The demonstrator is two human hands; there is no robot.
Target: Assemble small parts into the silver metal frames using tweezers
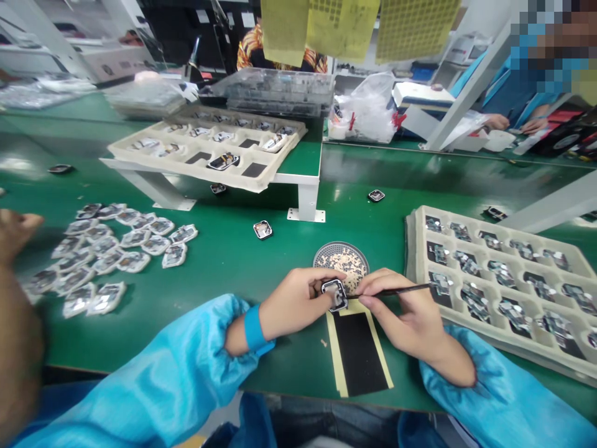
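My left hand point(296, 303) pinches a small square black-and-silver frame part point(335, 294) just above a black pad point(358, 353) with yellow tape borders on the green table. My right hand point(410, 317) grips thin black tweezers point(396, 290), their tip touching the part's right side. Just behind the part lies a round grey dish point(341, 257) holding several tiny pale pieces. Both arms wear blue sleeves, and a blue band circles my left wrist.
A cream tray point(501, 274) of parts lies at the right; another cream tray point(205, 146) stands on a white riser behind. Several bagged parts point(112, 249) are spread at the left. Loose frame parts point(262, 229) dot the table. Another person's hand point(16, 230) shows at far left; a co-worker point(536, 81) sits at back right.
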